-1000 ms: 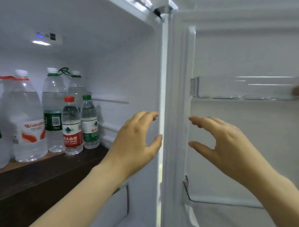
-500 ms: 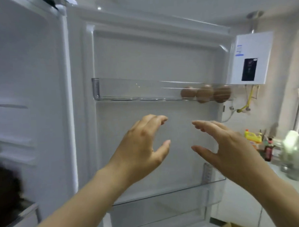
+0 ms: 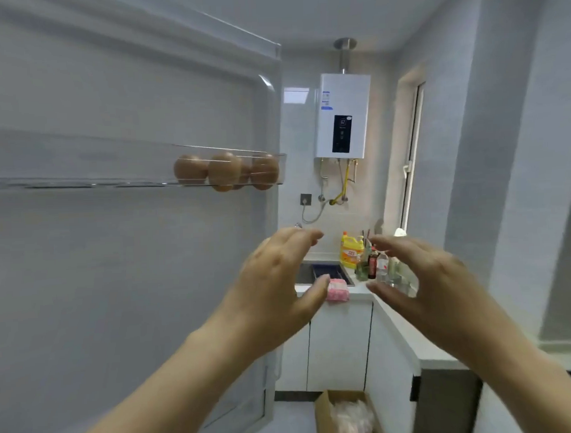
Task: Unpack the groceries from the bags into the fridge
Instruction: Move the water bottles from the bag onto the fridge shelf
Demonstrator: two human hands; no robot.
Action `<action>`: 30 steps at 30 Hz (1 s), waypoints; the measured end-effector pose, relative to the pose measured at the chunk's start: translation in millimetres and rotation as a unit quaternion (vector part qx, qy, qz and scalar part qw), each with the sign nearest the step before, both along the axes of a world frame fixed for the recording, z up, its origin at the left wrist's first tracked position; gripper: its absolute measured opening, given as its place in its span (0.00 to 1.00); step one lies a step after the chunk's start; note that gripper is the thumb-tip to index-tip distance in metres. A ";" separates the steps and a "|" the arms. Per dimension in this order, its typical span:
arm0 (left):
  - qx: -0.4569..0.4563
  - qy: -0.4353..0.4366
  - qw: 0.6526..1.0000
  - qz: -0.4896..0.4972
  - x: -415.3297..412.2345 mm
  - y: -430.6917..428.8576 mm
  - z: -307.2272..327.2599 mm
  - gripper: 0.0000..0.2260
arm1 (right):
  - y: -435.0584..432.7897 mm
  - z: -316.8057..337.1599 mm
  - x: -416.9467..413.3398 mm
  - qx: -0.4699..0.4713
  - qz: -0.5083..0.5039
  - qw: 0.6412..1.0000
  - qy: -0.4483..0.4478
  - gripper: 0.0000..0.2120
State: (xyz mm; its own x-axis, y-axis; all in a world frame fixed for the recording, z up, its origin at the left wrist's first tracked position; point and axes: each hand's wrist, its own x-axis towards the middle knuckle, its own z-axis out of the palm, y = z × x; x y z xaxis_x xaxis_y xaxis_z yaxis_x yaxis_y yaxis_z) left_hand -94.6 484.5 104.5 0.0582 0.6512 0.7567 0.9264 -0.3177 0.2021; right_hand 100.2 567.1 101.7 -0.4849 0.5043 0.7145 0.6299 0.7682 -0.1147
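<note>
Left hand: my left hand (image 3: 277, 288) is raised in front of me, fingers curved and spread wide, holding nothing.
Right hand: my right hand (image 3: 431, 288) mirrors it just beside, thumb and fingers wide apart, also empty; its outline is blurred.
Fridge door: the open fridge door (image 3: 122, 256) fills my left side, its inner face toward me and its free edge close to my left hand.
Eggs: brown eggs (image 3: 226, 171) sit in the clear door rack (image 3: 79, 181), bunched at the end nearest the door's free edge; the rest of the rack looks bare.
Groceries: I judge the next goods are in the cardboard box (image 3: 345, 416) on the floor below, between the door and the cabinets, with a pale plastic bag (image 3: 352, 419) inside. I cannot tell what the bag holds.
Step in hand: I judge I am turning from the fridge to fetch the next item.
Doing it well: I would lower both hands straight down to the box, take the bag by its bulk, not by one corner, and lift clear of the box wall.
Edges: the door's free edge on the left and the worktop (image 3: 410, 338) corner on the right frame a narrow lane.
Open room: the floor around the box looks free; the far end of the worktop is crowded with bottles (image 3: 361, 255) beside the sink (image 3: 319, 273), so I would not set anything down there.
</note>
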 end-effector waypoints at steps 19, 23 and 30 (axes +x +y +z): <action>-0.006 0.011 0.938 -0.348 83.0 68.0 -7.4 0.22 | -85.4 -14.1 82.9 -0.029 -0.353 0.934 0.036 0.27; -0.009 0.006 0.912 -0.410 119.6 70.6 -9.9 0.21 | -108.6 -17.5 113.4 -0.029 -0.424 0.905 0.032 0.26; -0.006 0.006 0.871 -0.490 202.2 65.3 -13.0 0.21 | -146.6 -19.5 175.2 -0.028 -0.511 0.859 0.038 0.27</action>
State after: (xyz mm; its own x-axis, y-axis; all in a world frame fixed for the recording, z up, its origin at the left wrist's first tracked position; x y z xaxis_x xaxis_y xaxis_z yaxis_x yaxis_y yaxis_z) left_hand 107.6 549.8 91.5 0.5995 0.2920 0.7452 0.2127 -0.9557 0.2034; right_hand 275.3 420.4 82.2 0.2775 0.6738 0.6849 0.9607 -0.1881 -0.2042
